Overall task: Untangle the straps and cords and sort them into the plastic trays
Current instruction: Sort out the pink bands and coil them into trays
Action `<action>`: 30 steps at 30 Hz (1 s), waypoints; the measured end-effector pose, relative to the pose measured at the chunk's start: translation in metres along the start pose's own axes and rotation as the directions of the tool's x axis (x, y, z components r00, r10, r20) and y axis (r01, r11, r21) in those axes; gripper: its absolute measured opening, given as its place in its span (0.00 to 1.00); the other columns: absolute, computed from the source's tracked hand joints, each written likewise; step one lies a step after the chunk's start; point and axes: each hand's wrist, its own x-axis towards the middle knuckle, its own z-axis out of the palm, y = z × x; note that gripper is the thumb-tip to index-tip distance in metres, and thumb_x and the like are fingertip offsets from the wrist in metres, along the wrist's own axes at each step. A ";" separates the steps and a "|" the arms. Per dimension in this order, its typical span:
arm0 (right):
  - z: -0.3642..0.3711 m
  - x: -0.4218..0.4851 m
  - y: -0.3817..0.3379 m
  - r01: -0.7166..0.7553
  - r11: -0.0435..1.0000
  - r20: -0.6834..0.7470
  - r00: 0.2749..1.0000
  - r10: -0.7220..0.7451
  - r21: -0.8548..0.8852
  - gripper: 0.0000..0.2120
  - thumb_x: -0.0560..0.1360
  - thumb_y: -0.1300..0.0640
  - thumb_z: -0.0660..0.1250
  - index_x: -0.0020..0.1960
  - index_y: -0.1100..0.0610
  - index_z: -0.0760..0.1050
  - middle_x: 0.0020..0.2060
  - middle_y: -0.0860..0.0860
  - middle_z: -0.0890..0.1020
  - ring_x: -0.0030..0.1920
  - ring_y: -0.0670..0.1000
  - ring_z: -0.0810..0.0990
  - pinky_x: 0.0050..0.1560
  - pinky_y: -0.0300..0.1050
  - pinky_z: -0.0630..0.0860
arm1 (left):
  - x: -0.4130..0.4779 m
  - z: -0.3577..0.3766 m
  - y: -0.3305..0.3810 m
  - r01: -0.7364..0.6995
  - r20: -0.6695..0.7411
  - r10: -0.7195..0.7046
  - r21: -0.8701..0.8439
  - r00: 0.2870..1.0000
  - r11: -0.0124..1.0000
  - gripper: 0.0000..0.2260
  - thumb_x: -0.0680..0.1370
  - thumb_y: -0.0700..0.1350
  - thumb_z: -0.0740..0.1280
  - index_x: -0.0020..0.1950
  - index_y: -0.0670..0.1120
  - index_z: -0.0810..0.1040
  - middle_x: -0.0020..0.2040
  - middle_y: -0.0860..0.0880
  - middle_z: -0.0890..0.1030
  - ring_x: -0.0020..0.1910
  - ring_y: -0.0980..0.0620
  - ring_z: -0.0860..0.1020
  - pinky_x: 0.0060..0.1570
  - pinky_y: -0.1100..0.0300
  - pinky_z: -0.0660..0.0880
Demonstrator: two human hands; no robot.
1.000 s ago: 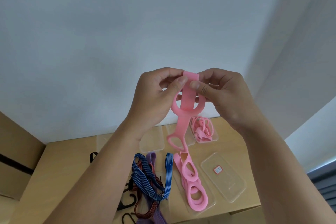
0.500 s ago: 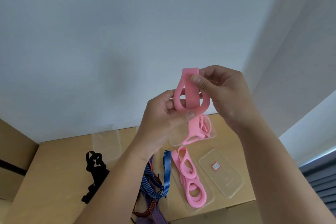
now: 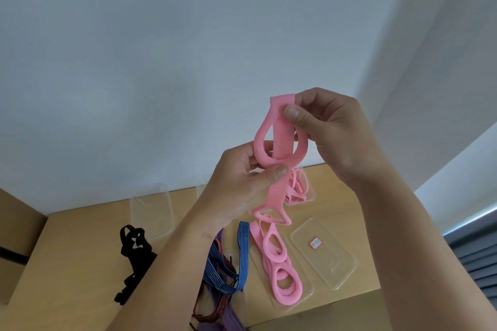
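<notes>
A pink looped strap (image 3: 279, 142) hangs in the air above the table, held by both hands. My right hand (image 3: 330, 131) pinches its upper end between thumb and fingers. My left hand (image 3: 242, 183) pinches it lower down, at the base of the loops, and the strap's tail (image 3: 273, 212) dangles below. On the table, more pink straps lie in a clear tray (image 3: 306, 298) at the front, and thinner pink cords fill another tray (image 3: 309, 197) behind. A bare clear tray with a red sticker (image 3: 325, 252) lies on the right.
A tangle of blue striped, red-black and purple cords (image 3: 223, 274) lies under my left forearm. A black strap (image 3: 134, 252) rests at the left, near another clear tray (image 3: 152, 209). The wooden table (image 3: 80, 263) meets a white wall behind; a cardboard box (image 3: 16, 236) stands left.
My left hand dropped from the top of the pink strap to its lower part, while my right hand kept the upper end raised. The view shifted, showing more of the table and the black strap.
</notes>
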 end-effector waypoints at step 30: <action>-0.006 0.000 -0.003 0.205 0.964 0.157 0.971 -0.179 -0.168 0.05 0.73 0.54 0.75 0.50 0.48 0.85 0.44 0.45 0.79 0.47 0.50 0.77 0.53 0.48 0.75 | 0.014 -0.002 0.004 0.172 -0.226 -0.175 -0.034 0.958 0.985 0.10 0.81 0.51 0.68 0.50 0.47 0.86 0.48 0.45 0.88 0.48 0.43 0.86 0.54 0.44 0.83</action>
